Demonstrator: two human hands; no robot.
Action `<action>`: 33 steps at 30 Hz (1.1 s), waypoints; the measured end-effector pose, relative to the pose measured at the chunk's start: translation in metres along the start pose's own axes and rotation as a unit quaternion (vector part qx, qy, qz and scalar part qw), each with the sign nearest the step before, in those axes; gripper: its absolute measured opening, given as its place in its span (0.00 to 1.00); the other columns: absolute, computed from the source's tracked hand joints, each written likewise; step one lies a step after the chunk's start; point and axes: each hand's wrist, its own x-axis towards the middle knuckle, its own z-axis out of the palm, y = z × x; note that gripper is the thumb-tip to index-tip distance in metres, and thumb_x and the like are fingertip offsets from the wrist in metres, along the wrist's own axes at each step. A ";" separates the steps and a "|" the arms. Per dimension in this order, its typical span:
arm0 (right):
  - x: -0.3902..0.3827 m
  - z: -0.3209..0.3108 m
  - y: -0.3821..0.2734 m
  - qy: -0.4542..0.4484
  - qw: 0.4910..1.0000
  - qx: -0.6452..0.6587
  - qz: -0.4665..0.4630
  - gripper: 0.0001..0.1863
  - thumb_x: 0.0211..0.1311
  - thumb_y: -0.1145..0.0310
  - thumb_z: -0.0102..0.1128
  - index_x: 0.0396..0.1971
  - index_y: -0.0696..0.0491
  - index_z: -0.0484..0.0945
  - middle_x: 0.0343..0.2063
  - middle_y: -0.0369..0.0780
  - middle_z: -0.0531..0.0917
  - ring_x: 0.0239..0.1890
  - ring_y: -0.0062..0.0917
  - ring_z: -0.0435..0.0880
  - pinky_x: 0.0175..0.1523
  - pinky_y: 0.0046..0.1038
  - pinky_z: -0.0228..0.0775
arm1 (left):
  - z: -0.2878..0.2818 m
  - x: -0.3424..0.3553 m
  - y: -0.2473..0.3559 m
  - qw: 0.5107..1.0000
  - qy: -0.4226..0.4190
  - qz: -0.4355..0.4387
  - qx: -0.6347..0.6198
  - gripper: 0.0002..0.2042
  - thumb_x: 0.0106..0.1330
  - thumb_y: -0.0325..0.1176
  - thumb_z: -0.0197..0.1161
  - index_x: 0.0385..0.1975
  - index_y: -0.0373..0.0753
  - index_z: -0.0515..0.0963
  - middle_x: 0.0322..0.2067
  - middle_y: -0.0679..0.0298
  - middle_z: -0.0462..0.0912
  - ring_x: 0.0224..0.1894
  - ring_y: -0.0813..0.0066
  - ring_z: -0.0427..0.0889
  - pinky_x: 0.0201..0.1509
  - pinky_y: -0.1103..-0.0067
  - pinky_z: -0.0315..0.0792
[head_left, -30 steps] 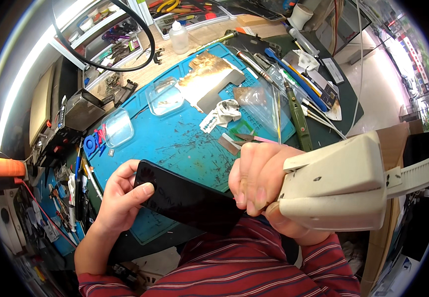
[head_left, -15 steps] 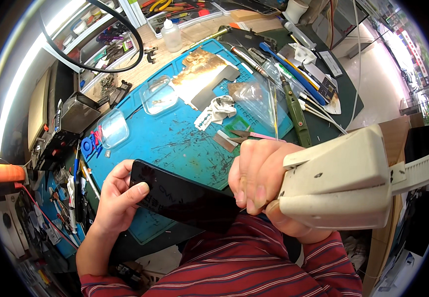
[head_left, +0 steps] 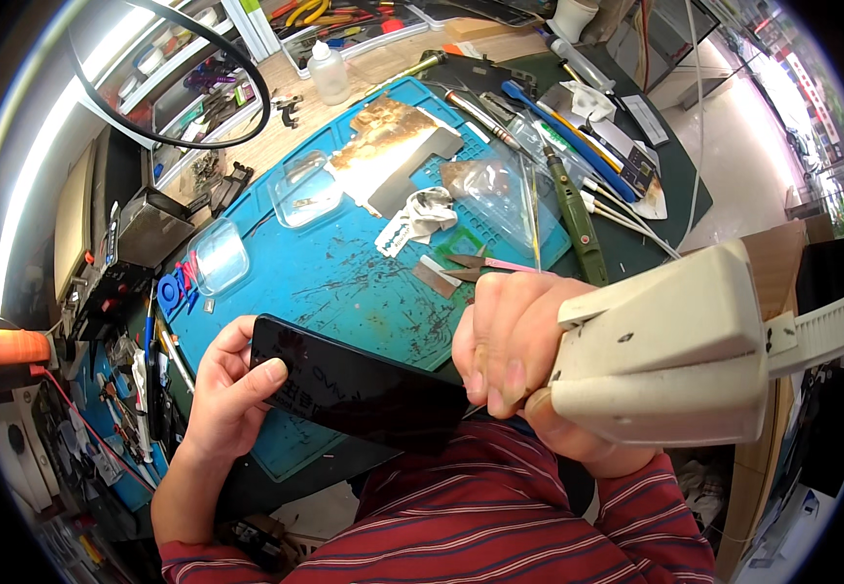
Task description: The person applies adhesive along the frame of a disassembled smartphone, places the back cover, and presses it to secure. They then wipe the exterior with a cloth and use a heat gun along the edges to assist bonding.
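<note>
A dark, glossy smartphone-shaped panel (head_left: 364, 394) is held tilted over the front of the blue mat. My left hand (head_left: 237, 384) grips its left end, thumb on the glossy face and fingers behind. Close to its right end, my right hand (head_left: 510, 346) is closed with thumb and fingers pressed together. Whatever the right fingertips pinch is too small or hidden to make out. A beige microscope head (head_left: 660, 346) stands in front of part of that hand. Beyond the knuckles lie pink-handled tweezers (head_left: 490, 263) and a razor blade (head_left: 395, 237).
The blue work mat (head_left: 325, 277) carries clear plastic boxes (head_left: 220, 255), a scorched metal block (head_left: 388, 151) and crumpled tissue (head_left: 429, 212). A green pen-shaped tool (head_left: 578, 219) and brushes lie at right. A black cable (head_left: 268, 97) loops at upper left; an orange lamp (head_left: 3, 344) is at left.
The view has shifted slightly. My right hand sits a touch farther from the panel's right end. Both grips look the same.
</note>
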 end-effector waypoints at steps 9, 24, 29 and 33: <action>0.001 0.017 -0.020 0.083 0.993 0.022 0.081 0.16 0.61 0.55 0.70 0.26 0.48 0.73 0.23 0.32 0.74 0.26 0.20 0.72 0.32 0.25 0.70 | 0.001 0.000 0.000 1.000 0.005 0.002 -0.002 0.15 0.64 0.23 0.63 0.48 0.33 0.69 0.44 0.56 0.82 0.46 0.71 0.84 0.53 0.74 0.79; 0.000 0.014 -0.019 0.072 0.995 0.019 0.062 0.17 0.61 0.54 0.68 0.31 0.50 0.73 0.26 0.34 0.76 0.31 0.23 0.73 0.38 0.29 0.71 | 0.002 0.000 0.000 1.000 0.011 0.004 0.005 0.14 0.64 0.24 0.64 0.47 0.34 0.70 0.43 0.58 0.83 0.44 0.72 0.85 0.51 0.75 0.80; 0.000 0.014 -0.021 0.080 0.995 0.017 0.061 0.18 0.61 0.52 0.67 0.34 0.50 0.73 0.27 0.35 0.76 0.33 0.25 0.74 0.41 0.31 0.72 | 0.002 0.000 0.001 1.000 0.016 0.003 0.003 0.14 0.65 0.24 0.64 0.48 0.34 0.70 0.44 0.57 0.83 0.45 0.71 0.85 0.51 0.75 0.80; 0.000 0.010 -0.024 0.097 0.994 0.006 0.048 0.19 0.62 0.51 0.66 0.35 0.51 0.73 0.28 0.36 0.76 0.34 0.26 0.74 0.43 0.33 0.73 | 0.004 0.000 0.001 1.000 0.016 0.003 -0.007 0.15 0.65 0.24 0.64 0.49 0.33 0.70 0.44 0.56 0.83 0.45 0.70 0.85 0.51 0.74 0.80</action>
